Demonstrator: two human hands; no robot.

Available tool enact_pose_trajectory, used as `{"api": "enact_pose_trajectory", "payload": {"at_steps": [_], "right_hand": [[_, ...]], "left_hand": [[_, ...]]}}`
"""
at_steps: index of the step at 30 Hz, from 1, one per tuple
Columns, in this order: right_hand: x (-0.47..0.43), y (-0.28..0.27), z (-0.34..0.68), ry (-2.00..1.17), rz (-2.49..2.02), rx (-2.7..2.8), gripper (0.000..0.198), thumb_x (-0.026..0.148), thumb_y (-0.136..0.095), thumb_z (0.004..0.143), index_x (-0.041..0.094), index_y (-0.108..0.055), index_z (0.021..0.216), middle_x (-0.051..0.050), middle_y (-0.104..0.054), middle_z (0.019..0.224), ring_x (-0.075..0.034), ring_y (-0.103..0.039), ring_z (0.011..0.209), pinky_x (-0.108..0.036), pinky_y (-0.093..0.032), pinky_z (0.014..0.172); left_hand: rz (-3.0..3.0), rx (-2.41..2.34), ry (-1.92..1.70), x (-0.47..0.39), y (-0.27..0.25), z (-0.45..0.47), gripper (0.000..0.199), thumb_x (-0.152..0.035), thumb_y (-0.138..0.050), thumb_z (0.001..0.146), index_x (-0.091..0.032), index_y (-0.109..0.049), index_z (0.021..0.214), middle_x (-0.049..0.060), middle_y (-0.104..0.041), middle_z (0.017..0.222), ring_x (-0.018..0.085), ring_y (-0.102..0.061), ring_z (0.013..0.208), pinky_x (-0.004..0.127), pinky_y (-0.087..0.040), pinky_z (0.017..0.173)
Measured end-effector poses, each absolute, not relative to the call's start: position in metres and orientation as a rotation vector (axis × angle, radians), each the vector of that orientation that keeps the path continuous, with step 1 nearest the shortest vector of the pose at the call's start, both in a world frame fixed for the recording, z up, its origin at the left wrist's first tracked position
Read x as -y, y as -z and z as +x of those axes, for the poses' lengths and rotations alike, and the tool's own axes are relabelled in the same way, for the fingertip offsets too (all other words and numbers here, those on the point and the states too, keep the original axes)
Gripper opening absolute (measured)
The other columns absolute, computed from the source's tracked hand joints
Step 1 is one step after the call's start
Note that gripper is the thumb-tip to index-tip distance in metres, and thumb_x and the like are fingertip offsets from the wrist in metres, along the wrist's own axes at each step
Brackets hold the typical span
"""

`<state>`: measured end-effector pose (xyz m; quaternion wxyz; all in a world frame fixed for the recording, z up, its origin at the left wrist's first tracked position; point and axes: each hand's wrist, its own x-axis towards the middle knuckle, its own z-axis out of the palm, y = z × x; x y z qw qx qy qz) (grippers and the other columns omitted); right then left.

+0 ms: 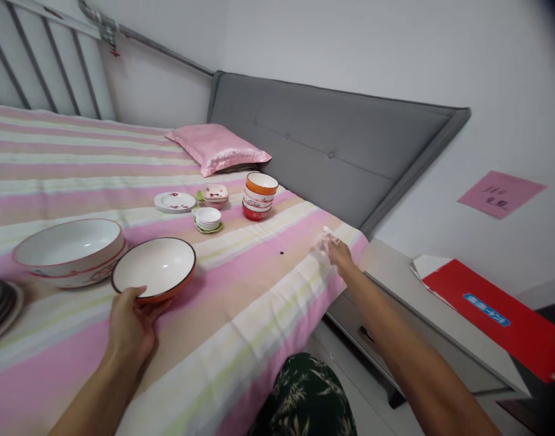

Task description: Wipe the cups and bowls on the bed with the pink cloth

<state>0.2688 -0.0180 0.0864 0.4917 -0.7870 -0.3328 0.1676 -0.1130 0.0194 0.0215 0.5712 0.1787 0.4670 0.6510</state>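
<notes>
My left hand (131,324) grips the near rim of a bowl (157,266), white inside and orange outside with a dark rim, thumb over the edge. Just left of it stands a larger white bowl (71,251) with red trim. Out to the right, my right hand (340,253) is closed on a crumpled pale cloth (324,243) near the bed's edge; motion blurs it. Beyond the hands are stacked small bowls (260,197), white plates (174,202), small pinkish dishes (214,194) and small white dishes (208,218).
Dark stacked dishware (0,309) is cut off at the left. A pink pillow (223,148) lies by the grey headboard (332,145). To the right, a bedside cabinet (395,284) carries a red packet (495,309). A small dark speck (282,252) marks the striped sheet (241,357).
</notes>
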Motion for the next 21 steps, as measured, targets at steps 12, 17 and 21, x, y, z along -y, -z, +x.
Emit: {"api": "enact_pose_trajectory", "payload": {"at_steps": [12,17,21], "right_hand": [[-0.028,-0.132,0.118,-1.605,-0.621,0.735,0.036,0.038,-0.026,0.098,0.031,-0.051,0.124,0.0,-0.067,0.102,-0.016,-0.064,0.094,-0.044,-0.05,0.088],[-0.03,-0.074,0.111,-1.57,-0.865,0.643,0.031,0.038,-0.036,0.095,0.027,-0.059,0.114,0.0,-0.069,0.097,-0.014,-0.065,0.087,-0.033,-0.053,0.081],[-0.025,-0.023,0.117,-1.462,-1.208,0.566,0.02,0.034,-0.058,0.082,0.02,-0.066,0.093,0.0,-0.068,0.074,-0.015,-0.064,0.071,-0.028,-0.054,0.066]], "left_hand": [[0.405,-0.995,-1.767,-0.008,-0.027,-0.116,0.019,-0.02,-0.058,0.063,-0.022,-0.061,0.082,0.004,-0.065,0.097,0.022,-0.059,0.093,0.027,-0.055,0.058],[0.412,-0.997,-1.86,-0.01,-0.022,-0.116,0.027,-0.027,-0.056,0.066,-0.022,-0.06,0.093,0.003,-0.063,0.101,0.022,-0.058,0.093,0.03,-0.055,0.062],[0.431,-1.013,-1.904,-0.008,-0.018,-0.116,0.032,-0.03,-0.058,0.067,-0.023,-0.054,0.098,0.001,-0.06,0.105,0.018,-0.057,0.09,0.026,-0.053,0.062]]}}
